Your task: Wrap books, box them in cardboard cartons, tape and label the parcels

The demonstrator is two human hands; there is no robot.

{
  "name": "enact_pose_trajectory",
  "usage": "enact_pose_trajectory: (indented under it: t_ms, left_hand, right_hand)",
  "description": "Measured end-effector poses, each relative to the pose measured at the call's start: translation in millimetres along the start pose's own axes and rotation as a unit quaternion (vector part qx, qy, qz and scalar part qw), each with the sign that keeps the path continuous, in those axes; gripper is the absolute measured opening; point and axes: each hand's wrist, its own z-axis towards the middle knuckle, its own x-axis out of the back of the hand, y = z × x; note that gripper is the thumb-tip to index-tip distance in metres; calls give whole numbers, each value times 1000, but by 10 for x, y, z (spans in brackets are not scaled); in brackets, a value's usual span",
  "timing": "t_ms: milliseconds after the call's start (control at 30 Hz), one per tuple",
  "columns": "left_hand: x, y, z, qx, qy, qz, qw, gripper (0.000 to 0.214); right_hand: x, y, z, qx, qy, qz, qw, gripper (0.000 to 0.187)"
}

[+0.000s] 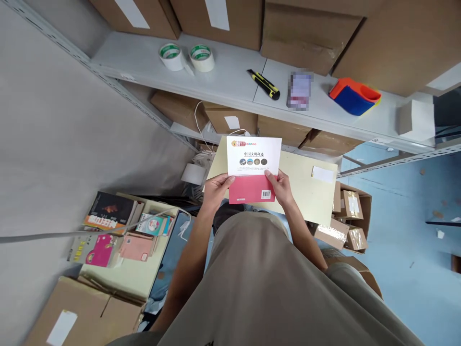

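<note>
I hold a thin book [253, 166] with a white upper part and a red lower band, its back cover with a barcode facing me. My left hand [215, 189] grips its lower left edge, thumb on the cover. My right hand [280, 186] grips its lower right edge near the barcode. The book sits in front of my chest, above a pale yellow board [306, 192] lying below the shelf.
A grey shelf [230, 81] ahead carries two tape rolls [186, 56], a yellow-black utility knife [264, 84], a red-blue object [355, 96] and cardboard boxes. Stacked books [118, 226] lie at lower left on cartons. An open box of small parcels [351, 218] stands at right.
</note>
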Motion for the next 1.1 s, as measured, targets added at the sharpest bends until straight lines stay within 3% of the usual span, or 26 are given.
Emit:
enact_pose_trajectory:
  t_ms: [100,200,367,500,567,667,700,800,867,1000,1100]
  left_hand:
    - [-91,64,79,-23,20,7,1000,71]
    - [-194,110,169,-75,59,40,995,66]
    - [-593,18,125,-134,86,108,981,49]
    - [-819,-134,50,-158,-2,127,979,49]
    - [-747,-137,108,-165,-19,122,979,59]
    - [-449,-26,301,-168,74,125,975,74]
    - [-338,26,365,-150,80,117,978,76]
    - [-105,153,463,-80,1,78,994,72]
    - [-63,196,444,-72,-17,68,995,64]
    - [-137,233,343,-104,31,75,991,53]
    - [-238,271,282,-125,56,70,988,48]
  right_hand:
    - [41,16,142,30,48,-46,997,70]
    - [17,5,216,64,117,-68,989,85]
    - [-305,-68,133,50,23,-23,998,93]
    - [-348,-170,133,75,34,-40,996,76]
    - [-195,-230,185,74,32,-31,996,70]
    - [91,-307,242,51,-7,7,999,68]
    - [165,-323,247,42,-19,20,999,67]
    - [271,-334,235,23,-30,38,999,66]
    - [270,-310,235,22,-29,31,999,67]
    - [246,-217,294,40,-12,-5,999,71]
    - [204,-156,307,83,65,-63,992,75]
